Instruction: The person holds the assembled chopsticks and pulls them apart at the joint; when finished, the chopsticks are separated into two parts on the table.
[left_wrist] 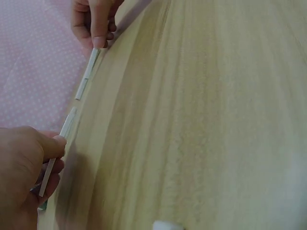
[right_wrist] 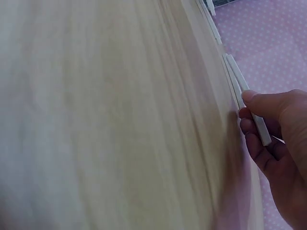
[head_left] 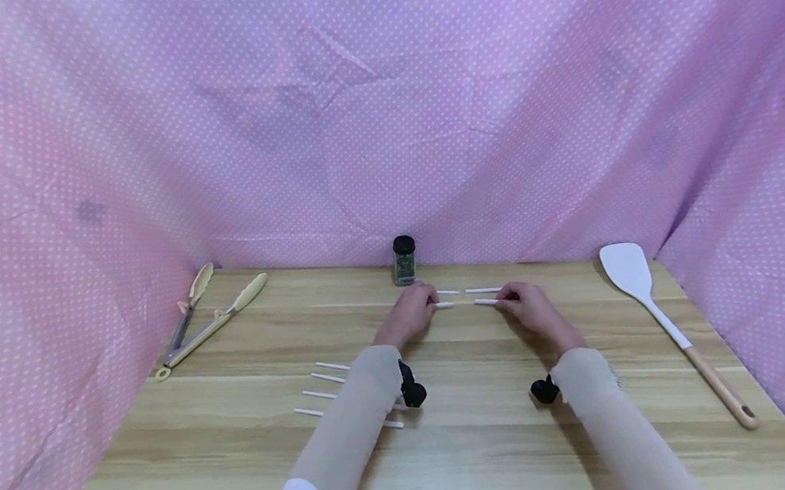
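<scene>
My left hand [head_left: 410, 312] pinches a short, thin white stick [head_left: 445, 305] between thumb and fingers, close over the wooden table near its back edge. Facing it, my right hand [head_left: 530, 307] pinches a similar white stick [right_wrist: 262, 128], its free end pointing toward the left one with a small gap between. Just behind these lie two more sticks, a left white stick [head_left: 449, 292] and a right white stick [head_left: 482, 291], end to end with a narrow gap. Several other white sticks [head_left: 318, 394] lie in a slanting row, partly hidden below my left forearm.
A black-capped spice jar [head_left: 405, 261] stands at the back edge, right behind my left hand. Spread tongs [head_left: 210, 326] lie at the left. A white spatula [head_left: 629, 271] with a wooden handle lies at the right. Pink dotted cloth [head_left: 365, 120] surrounds the wooden table [head_left: 193, 465].
</scene>
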### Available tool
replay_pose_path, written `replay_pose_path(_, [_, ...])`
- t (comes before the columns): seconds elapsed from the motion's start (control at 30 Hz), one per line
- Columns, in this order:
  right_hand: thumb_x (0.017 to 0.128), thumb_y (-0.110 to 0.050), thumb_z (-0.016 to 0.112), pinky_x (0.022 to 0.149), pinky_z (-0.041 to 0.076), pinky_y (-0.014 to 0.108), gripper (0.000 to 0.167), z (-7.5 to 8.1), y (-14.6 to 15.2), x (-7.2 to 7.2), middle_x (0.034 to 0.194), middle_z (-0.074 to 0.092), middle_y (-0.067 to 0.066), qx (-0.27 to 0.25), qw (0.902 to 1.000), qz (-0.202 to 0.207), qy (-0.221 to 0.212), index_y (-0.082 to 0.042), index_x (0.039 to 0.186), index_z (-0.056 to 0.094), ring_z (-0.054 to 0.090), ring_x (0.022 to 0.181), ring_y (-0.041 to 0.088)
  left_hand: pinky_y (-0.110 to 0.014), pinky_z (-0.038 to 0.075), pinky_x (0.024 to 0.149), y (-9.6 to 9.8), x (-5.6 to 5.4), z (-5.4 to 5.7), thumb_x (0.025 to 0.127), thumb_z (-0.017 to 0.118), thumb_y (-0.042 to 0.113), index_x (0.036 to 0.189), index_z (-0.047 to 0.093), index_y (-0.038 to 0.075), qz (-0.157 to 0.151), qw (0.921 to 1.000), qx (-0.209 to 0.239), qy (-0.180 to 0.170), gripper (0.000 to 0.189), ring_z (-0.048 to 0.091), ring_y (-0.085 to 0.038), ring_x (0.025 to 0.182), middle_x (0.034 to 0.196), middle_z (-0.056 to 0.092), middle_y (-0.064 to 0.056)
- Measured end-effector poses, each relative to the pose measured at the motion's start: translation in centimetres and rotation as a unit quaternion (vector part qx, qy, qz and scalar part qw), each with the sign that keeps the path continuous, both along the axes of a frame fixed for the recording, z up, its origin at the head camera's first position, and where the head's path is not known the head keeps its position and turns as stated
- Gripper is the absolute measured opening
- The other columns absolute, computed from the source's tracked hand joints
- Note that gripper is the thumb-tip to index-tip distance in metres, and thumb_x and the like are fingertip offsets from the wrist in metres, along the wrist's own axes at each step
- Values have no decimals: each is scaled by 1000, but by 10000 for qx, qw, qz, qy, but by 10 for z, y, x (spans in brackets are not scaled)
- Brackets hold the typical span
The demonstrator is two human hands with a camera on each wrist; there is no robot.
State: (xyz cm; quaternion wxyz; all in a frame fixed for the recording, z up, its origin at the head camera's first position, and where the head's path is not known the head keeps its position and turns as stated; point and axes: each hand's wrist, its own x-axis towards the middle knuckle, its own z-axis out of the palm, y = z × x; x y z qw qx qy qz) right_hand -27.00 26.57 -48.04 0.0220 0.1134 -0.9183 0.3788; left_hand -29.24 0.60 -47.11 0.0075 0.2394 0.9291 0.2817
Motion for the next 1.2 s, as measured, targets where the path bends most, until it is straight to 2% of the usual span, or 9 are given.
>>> replay_pose_path(0.2, [90,-10,66,76,48,33,6,-4,-2,-5,90,67,10,93,9998,22,197,-5,92,68,56,83,20,-30,48,85,7,-3,-8,91,62,6,94,67,7,184,9997,-127,78,6,57,-18,91,94,61,-5])
replay_pose_path(0.37, [88,-7,66,78,48,36,6,-7,-3,-6,90,67,12,16,9994,65,342,-3,91,68,57,83,22,-31,48,85,10,-4,-11,90,62,7,94,67,8,274,9993,-146,199,6,56,-19,90,93,60,-5])
replay_pose_path(0.57, [87,-6,68,81,49,44,6,-10,-5,-7,91,67,14,349,9957,178,836,-1,90,70,60,87,27,-33,47,86,12,-3,-12,89,63,6,95,70,8,237,9985,-140,464,9,57,-22,92,94,61,-6])
replay_pose_path(0.93, [86,-1,67,82,50,46,8,-15,-5,-10,95,65,14,595,9909,290,1171,-1,92,72,61,90,31,-32,46,84,14,-7,-16,91,62,8,95,69,12,252,9979,-204,562,9,55,-19,91,95,60,-3])
replay_pose_path(1.2, [86,-3,68,80,50,43,10,-16,-4,-10,94,64,13,651,9898,229,1249,-3,94,74,61,89,28,-32,45,85,15,-7,-18,91,62,10,96,69,13,227,9975,-235,624,10,54,-18,91,95,59,-2])
